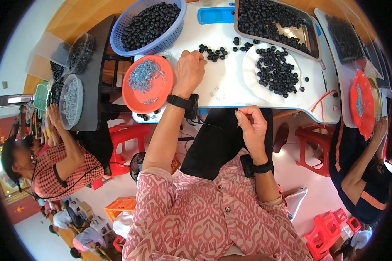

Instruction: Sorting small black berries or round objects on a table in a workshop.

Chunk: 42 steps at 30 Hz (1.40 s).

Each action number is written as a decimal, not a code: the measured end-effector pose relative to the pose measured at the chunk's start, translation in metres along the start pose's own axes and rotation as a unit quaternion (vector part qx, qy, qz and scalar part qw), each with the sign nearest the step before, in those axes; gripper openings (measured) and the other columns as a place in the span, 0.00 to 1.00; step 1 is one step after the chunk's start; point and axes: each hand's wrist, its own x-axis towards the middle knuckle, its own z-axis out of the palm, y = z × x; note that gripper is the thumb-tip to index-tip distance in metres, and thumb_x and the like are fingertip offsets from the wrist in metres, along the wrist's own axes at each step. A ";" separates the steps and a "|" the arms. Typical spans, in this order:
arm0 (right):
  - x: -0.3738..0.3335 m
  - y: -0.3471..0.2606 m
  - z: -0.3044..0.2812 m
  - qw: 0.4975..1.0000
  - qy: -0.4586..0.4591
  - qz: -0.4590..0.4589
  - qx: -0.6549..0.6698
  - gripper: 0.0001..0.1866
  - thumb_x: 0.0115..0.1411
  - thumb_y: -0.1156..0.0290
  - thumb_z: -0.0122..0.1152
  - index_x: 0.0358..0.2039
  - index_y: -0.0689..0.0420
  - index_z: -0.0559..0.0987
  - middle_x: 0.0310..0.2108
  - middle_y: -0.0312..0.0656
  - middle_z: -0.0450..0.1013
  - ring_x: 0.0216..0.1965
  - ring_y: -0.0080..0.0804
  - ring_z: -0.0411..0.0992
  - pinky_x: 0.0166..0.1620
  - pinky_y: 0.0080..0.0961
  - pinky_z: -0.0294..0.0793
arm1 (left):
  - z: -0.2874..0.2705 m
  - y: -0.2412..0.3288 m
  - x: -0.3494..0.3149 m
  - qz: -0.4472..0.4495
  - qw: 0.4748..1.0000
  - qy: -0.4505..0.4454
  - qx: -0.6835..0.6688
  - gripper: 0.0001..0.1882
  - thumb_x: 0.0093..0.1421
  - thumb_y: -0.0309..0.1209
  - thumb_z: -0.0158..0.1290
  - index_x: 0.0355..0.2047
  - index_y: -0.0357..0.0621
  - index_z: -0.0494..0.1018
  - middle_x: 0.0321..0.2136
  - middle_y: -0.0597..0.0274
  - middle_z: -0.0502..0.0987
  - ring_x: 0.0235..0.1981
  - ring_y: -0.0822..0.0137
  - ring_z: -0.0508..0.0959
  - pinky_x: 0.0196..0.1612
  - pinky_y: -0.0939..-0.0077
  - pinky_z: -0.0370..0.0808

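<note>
Fingers of left hand (190, 71) curled — can't tell if closed on anything — beside loose black beads (215, 57) on worktop (231, 78); right hand (253, 125) pinched together, contents unclear. Looks like bead pickup; next calls for precise pinch.

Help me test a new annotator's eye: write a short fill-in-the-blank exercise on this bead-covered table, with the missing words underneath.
1. The beads on the white plate are coloured ____.
2. The red-orange plate lies to the ____ of the left hand.
3. Of the left hand and the right hand, the one nearer the patterned shirt is the ____ one.
4. The perforated basket stands to the ____ of the metal tray.

Missing words: black; left; right; left.
</note>
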 end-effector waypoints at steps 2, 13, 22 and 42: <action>0.001 0.000 0.000 1.000 -0.002 -0.001 -0.006 0.03 0.60 0.79 0.62 0.32 0.61 0.75 0.24 0.31 0.69 0.23 0.13 0.65 0.28 0.11 0.65 | 0.003 -0.004 -0.003 0.011 1.000 0.001 0.010 0.07 0.55 0.30 0.58 0.30 0.39 0.77 0.35 0.44 0.75 0.34 0.45 0.77 0.38 0.57 0.74; -0.004 0.004 0.001 1.000 -0.007 -0.009 0.016 0.03 0.60 0.78 0.61 0.32 0.61 0.76 0.25 0.31 0.70 0.23 0.13 0.65 0.27 0.12 0.66 | -0.008 0.009 -0.048 0.058 0.995 -0.051 -0.066 0.07 0.52 0.28 0.59 0.30 0.38 0.78 0.28 0.50 0.77 0.28 0.54 0.78 0.32 0.64 0.74; -0.006 0.005 0.000 1.000 -0.002 -0.003 0.018 0.03 0.60 0.78 0.62 0.32 0.61 0.76 0.24 0.31 0.70 0.23 0.13 0.65 0.28 0.12 0.67 | -0.015 0.014 -0.044 0.049 0.994 -0.083 -0.048 0.06 0.52 0.27 0.59 0.30 0.39 0.80 0.31 0.46 0.77 0.33 0.48 0.78 0.37 0.58 0.74; -0.005 0.007 0.000 1.000 -0.002 -0.001 0.008 0.03 0.59 0.78 0.61 0.31 0.62 0.76 0.26 0.32 0.71 0.24 0.14 0.66 0.28 0.13 0.67 | 0.004 0.019 -0.001 0.080 0.996 -0.043 -0.024 0.10 0.49 0.28 0.61 0.31 0.38 0.75 0.28 0.49 0.77 0.32 0.49 0.78 0.36 0.60 0.73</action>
